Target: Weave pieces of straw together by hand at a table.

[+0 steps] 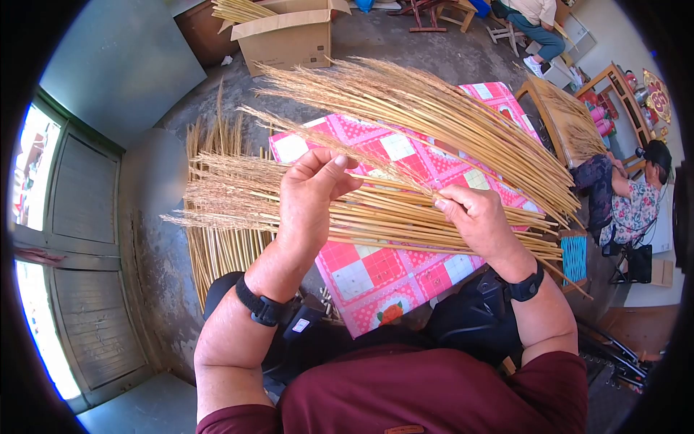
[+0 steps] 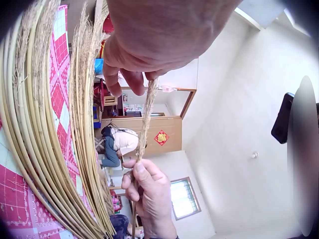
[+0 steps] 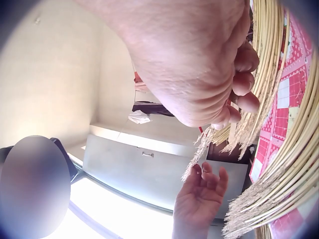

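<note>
One feathery stalk (image 1: pixel 383 165) is held slantwise above the table between both hands. The right hand (image 1: pixel 481 223) pinches it between thumb and curled fingers, just below the plume; in the left wrist view that hand (image 2: pixel 152 196) grips the stem. The left hand (image 1: pixel 309 192) has thumb and fingertips together at the plume in the head view; the left wrist view shows the plume (image 2: pixel 148 114) reaching its fingertips. In the right wrist view the left hand (image 3: pixel 199 201) has its fingers bent beside the plume tip. Bundles of stalks (image 1: pixel 405 220) lie beneath the hands.
Another bundle (image 1: pixel 463 134) lies across the far side of the pink checked tablecloth (image 1: pixel 361 282). More stalks (image 1: pixel 224 249) lie at the left. A cardboard box (image 1: pixel 284 42) stands beyond the table. A seated person (image 1: pixel 636 199) is at the right, another (image 1: pixel 535 25) farther back.
</note>
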A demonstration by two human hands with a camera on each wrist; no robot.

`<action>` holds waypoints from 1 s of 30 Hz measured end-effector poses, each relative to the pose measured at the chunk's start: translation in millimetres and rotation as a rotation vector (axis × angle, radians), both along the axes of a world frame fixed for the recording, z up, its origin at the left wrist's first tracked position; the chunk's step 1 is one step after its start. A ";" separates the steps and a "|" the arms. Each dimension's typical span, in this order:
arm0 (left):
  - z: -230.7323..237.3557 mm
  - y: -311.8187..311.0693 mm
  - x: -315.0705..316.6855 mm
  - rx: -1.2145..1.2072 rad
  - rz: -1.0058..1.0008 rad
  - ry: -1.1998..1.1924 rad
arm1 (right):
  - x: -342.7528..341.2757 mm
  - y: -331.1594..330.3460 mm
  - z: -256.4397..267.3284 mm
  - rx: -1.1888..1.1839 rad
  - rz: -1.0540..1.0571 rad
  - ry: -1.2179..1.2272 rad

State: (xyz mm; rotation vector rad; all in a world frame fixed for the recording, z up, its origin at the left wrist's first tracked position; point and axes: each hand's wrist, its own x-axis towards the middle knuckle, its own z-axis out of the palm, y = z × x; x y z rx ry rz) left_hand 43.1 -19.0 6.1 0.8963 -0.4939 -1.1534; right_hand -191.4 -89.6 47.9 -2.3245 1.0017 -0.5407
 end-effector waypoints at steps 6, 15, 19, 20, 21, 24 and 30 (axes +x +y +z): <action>-1.1 -1.3 0.3 -0.004 -0.007 -0.012 | -0.1 0.8 2.5 0.007 -0.008 -0.001; -5.8 -7.5 2.6 0.059 0.063 -0.362 | -3.1 -0.2 1.4 0.093 -0.023 -0.025; -8.2 -12.2 5.4 0.105 0.165 -0.704 | -1.4 1.9 2.5 0.107 -0.011 -0.028; -7.7 -13.0 5.3 0.105 0.184 -0.769 | -1.2 2.6 3.1 0.106 -0.011 -0.034; -5.9 -13.4 4.4 0.122 0.188 -0.774 | -1.0 3.2 3.7 0.105 -0.011 -0.039; -3.0 -13.9 3.2 0.170 0.178 -0.823 | -1.3 4.2 3.5 0.082 -0.009 -0.041; 1.0 -21.7 24.1 0.163 0.241 -0.674 | -6.9 1.9 3.2 0.088 -0.034 -0.034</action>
